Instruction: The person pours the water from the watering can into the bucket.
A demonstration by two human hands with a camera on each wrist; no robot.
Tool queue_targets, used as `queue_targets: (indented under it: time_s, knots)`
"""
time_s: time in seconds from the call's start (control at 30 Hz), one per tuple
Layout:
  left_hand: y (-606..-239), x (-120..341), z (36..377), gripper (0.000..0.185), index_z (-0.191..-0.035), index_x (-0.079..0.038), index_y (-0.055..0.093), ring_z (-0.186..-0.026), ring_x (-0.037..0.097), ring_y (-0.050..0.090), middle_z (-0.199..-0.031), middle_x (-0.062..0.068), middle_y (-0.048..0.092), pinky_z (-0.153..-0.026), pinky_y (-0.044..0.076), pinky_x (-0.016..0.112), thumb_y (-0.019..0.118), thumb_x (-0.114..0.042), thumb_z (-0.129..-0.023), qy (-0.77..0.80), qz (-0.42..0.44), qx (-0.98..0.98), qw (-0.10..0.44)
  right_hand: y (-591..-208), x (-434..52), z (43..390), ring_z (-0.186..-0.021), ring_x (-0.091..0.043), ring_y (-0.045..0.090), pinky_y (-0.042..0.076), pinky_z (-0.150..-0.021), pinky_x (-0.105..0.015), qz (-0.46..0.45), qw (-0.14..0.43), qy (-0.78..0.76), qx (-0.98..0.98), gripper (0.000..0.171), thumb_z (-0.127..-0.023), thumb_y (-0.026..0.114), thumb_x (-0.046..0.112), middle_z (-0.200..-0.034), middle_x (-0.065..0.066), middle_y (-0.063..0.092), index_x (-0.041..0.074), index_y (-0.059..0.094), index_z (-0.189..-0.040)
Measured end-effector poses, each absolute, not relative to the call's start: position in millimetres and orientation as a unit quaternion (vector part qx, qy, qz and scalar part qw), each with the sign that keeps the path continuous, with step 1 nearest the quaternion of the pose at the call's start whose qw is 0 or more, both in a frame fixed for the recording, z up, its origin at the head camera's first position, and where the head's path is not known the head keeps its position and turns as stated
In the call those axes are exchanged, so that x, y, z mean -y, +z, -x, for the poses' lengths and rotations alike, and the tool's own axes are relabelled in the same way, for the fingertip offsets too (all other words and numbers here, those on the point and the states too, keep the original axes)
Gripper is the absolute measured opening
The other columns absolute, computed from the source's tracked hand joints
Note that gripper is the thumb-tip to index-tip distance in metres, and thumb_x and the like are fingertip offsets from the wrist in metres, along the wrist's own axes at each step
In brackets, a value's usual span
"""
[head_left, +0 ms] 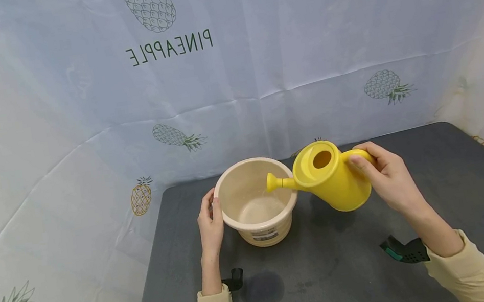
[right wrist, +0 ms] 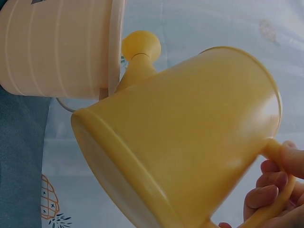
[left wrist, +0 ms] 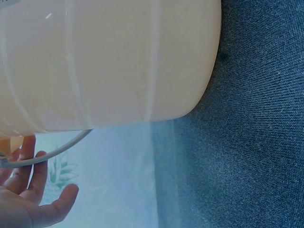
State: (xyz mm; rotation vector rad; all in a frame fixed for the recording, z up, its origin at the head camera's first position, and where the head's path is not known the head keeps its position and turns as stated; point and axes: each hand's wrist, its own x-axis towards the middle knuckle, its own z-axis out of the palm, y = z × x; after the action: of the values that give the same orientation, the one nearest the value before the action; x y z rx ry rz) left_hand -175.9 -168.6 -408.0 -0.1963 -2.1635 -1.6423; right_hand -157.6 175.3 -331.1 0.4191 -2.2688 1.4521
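Sleeved hands: right (head_left: 389,176) gripping tilted yellow watering can (head_left: 331,179), left (head_left: 210,222) flat against beige bucket (head_left: 256,203).

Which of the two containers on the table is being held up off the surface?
The yellow watering can, gripped by its handle in the right hand and tilted. The beige bucket stands on the table.

A dark grey felt-like surface (head_left: 460,182) carries everything. Behind it and along both its sides hangs a pale blue cloth backdrop (head_left: 56,120), creased, printed with pineapples and the mirrored word PINEAPPLE. Near the surface's front edge lies a darker damp-looking patch (head_left: 261,288).
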Motion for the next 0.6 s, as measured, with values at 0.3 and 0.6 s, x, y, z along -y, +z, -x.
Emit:
queue_targets:
  time_s: [0.3,0.6]
  knots:
    - [-408.4,168.0,176.0,0.037,-0.132,0.008,0.044,-0.110,0.037,0.054,-0.124,0.026,0.052,-0.084,0.046,0.049,0.042,-0.008,-0.099,-0.596,0.073,0.772,0.210,-330.9,-176.6,157.8,-0.072,-0.014,0.049,0.042,-0.062,-0.017,-0.152,0.203,0.522,0.814,0.016,-0.094,0.054,0.009,-0.088,-0.003,0.056,0.000,0.059,-0.107]
    - [-409.1,168.6,176.9,0.037,-0.132,0.007,0.044,-0.109,0.036,0.054,-0.123,0.025,0.053,-0.083,0.048,0.031,0.042,-0.010,-0.100,-0.594,0.073,0.774,0.208,-330.6,-176.5,158.2,-0.070,-0.014,0.048,0.041,-0.060,-0.017,-0.150,0.206,0.517,0.817,0.015,-0.094,0.055,0.008,-0.086,-0.002,0.056,0.001,0.059,-0.106]
